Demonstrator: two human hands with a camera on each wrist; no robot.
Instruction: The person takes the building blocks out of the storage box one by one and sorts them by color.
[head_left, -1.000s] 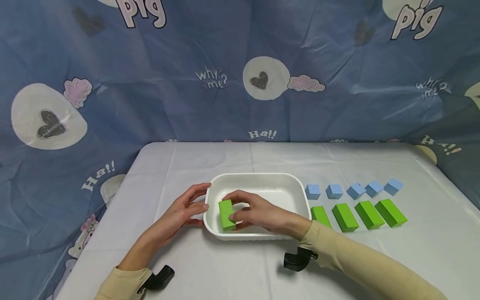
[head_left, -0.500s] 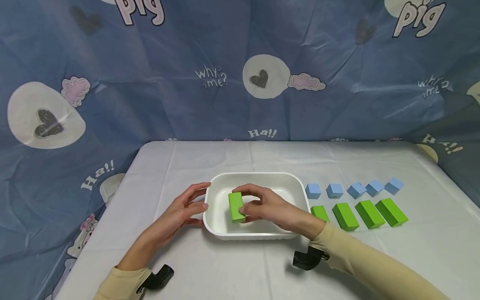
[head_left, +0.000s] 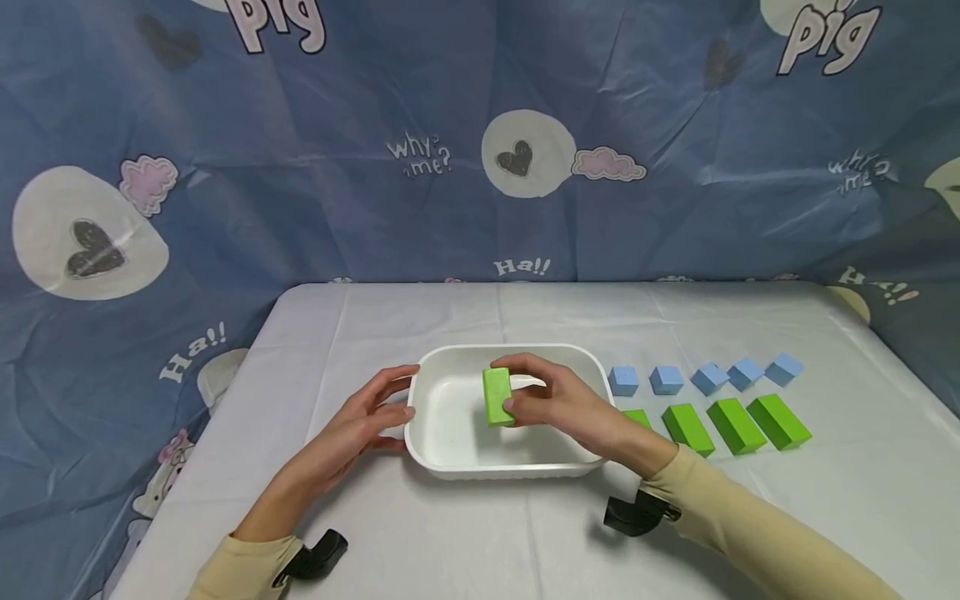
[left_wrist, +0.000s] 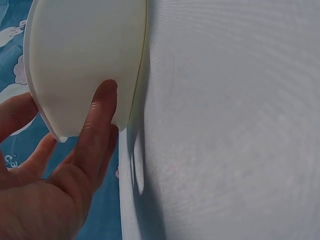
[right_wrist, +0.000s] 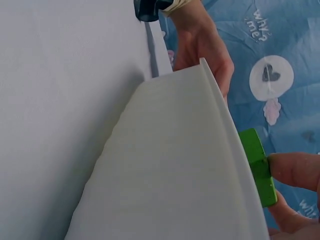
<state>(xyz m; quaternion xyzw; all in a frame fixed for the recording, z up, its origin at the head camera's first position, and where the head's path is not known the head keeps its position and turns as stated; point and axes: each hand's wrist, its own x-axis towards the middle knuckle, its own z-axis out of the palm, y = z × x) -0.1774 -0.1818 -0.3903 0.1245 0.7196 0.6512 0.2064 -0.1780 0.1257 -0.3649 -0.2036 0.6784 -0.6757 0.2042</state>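
Note:
A green rectangular block is pinched between the thumb and fingers of my right hand, over the inside of a white plastic tray. In the right wrist view the green block shows beyond the tray rim, with the thumb against its face. My left hand rests at the tray's left end. From the left wrist, the hand has its fingers spread against the outer wall of the tray, not curled round it.
To the right of the tray, several blue cubes form a back row. In front of them lie several green blocks, one partly hidden by my right forearm. A patterned blue cloth hangs behind the white table.
My right hand has lifted the green block from the tray's left part and carried it right and back. The left hand has stayed at the tray's left end.

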